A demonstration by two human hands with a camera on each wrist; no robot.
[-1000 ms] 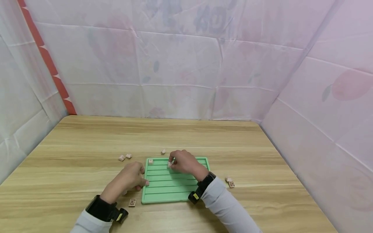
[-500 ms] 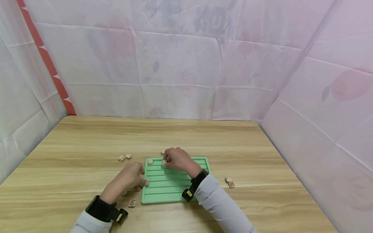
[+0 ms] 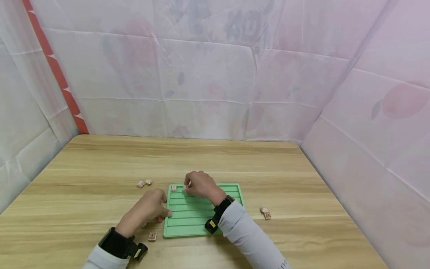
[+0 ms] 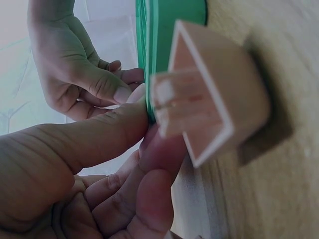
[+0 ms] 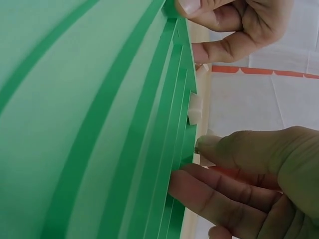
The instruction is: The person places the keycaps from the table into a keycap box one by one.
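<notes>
A green ridged tray (image 3: pixel 198 216) lies on the table. My left hand (image 3: pixel 151 205) pinches its left edge between thumb and fingers. Over the tray's far row, my right hand (image 3: pixel 201 184) holds a small pale keycap (image 3: pixel 184 189) between thumb and fingers; the fingers partly cover it. To its left, apart from it, another keycap (image 3: pixel 173 188) sits in that same row, also seen as a pale keycap (image 5: pixel 195 108) in the right wrist view. Close to my left hand in the left wrist view, a beige keycap (image 4: pixel 239 74) shows its hollow underside and stem.
Two loose keycaps (image 3: pixel 144 183) lie left of the tray's far corner. Two more keycaps (image 3: pixel 267 215) lie to the right of the tray. One upturned keycap (image 3: pixel 152 236) rests near the front left. Pale printed sheets (image 3: pixel 208 82) enclose the wooden table (image 3: pixel 201 153).
My right hand has moved left along the far row with the keycap, closer to the one in the corner. It now hides the loose keycap behind the tray. My left hand stays put.
</notes>
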